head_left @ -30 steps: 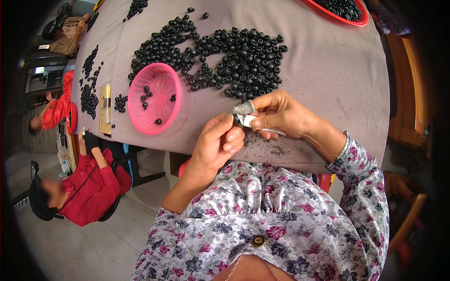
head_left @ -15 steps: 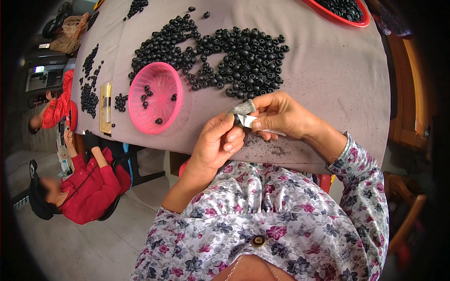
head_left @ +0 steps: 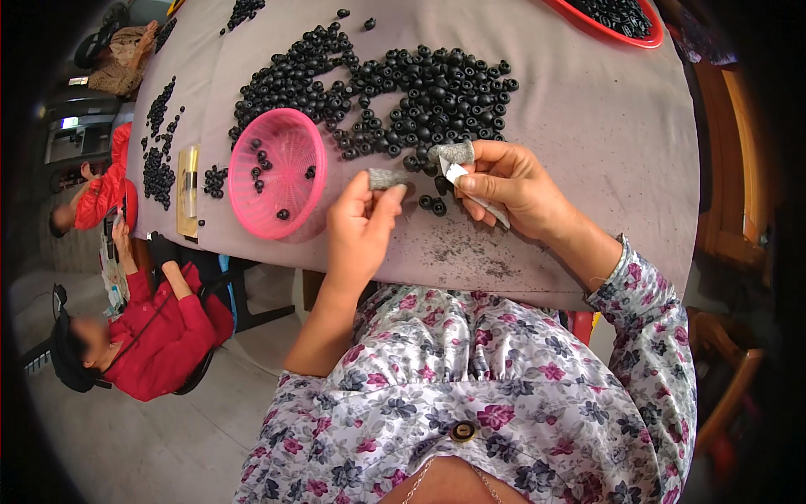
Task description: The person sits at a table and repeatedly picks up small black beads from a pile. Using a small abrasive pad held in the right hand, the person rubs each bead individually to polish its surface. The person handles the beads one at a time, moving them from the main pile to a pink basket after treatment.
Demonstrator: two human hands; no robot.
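Observation:
My left hand (head_left: 357,231) is raised off the cloth, just right of the pink basket. A grey fabric cover (head_left: 387,179) wraps its index fingertip, and the thumb tip lies close against it; no bead shows between them. In my right hand (head_left: 516,189) a narrow, flat white strip (head_left: 480,200) is pinched between thumb and fingers, slanting down to the right. Its index finger wears a grey cover (head_left: 453,153) too. Between the hands sit loose black beads (head_left: 438,207), round with a hole, at the near edge of a wide heap of black beads (head_left: 453,92).
A pink mesh basket (head_left: 318,181) holds several beads. Dark crumbs (head_left: 478,260) litter the cloth before me. A red basin (head_left: 657,32) of black pieces stands far right. A yellowish packet (head_left: 186,210) lies left. People in red (head_left: 168,357) sit along the left side.
My left hand has come away from the right and moved left and up; the black bead it held is no longer in its fingers. My right hand rose slightly, still gripping the white strip.

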